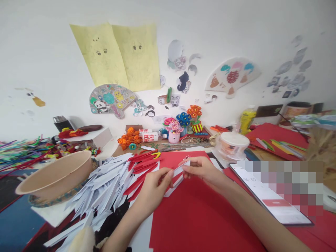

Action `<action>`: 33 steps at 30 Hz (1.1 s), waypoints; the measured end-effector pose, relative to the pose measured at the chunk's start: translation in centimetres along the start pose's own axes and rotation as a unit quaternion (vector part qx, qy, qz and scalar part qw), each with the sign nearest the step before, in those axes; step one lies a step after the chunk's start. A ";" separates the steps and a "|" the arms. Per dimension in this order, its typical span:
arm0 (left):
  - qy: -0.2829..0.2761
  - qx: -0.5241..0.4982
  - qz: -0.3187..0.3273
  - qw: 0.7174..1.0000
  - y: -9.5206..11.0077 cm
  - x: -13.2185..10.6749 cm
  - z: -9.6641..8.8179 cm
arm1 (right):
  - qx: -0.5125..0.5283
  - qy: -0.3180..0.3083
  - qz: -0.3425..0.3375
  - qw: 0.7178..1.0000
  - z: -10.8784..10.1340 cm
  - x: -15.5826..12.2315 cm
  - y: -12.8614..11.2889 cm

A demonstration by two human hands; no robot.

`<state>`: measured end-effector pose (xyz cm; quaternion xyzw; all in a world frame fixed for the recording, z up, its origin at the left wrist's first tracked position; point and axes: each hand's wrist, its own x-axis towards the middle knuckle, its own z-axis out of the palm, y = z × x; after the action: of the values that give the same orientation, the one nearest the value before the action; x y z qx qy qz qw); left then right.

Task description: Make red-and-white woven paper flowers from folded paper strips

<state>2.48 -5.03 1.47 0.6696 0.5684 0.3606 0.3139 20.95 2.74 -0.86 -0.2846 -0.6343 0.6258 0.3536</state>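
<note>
Strips (103, 185) btwn bowl (56, 176) (L) & sheet (199, 217) (R), flowers (183, 119) behind.

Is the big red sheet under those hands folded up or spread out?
Spread out: the red sheet lies flat, its broad surface showing.

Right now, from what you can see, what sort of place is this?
Probably a craft workspace, perhaps at home: folded white paper pieces lie heaped beside red paper, and artificial-looking flowers stand near the wall.
</note>
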 end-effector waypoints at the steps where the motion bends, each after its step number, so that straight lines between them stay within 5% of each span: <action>1: -0.003 -0.023 -0.011 1.000 -0.1 0.0 0.0 | -0.005 -0.001 -0.010 1.000 0.0 0.0 0.0; 5: 0.007 -0.059 -0.052 0.997 -0.3 0.1 0.0 | -0.044 0.003 -0.034 0.998 0.1 0.1 0.1; 18: 0.140 -0.032 -0.042 0.989 -1.9 0.7 -0.5 | -0.072 0.019 0.007 0.997 0.3 0.3 0.3; 23: 0.220 -0.105 -0.059 0.968 -1.2 0.6 -1.6 | -0.059 0.087 -0.009 0.994 -0.1 0.3 0.4; 28: 0.132 -0.156 -0.066 0.977 0.1 0.1 -2.0 | -0.040 0.170 -0.027 0.984 -0.4 0.5 0.7; 33: 0.071 -0.142 -0.092 0.983 -0.1 0.1 -1.4 | -0.051 0.125 -0.035 0.990 -0.3 0.5 0.4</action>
<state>1.32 -4.87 2.16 0.5359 0.5913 0.4540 0.3962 20.88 3.36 -1.23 -0.3559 -0.6258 0.5394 0.4369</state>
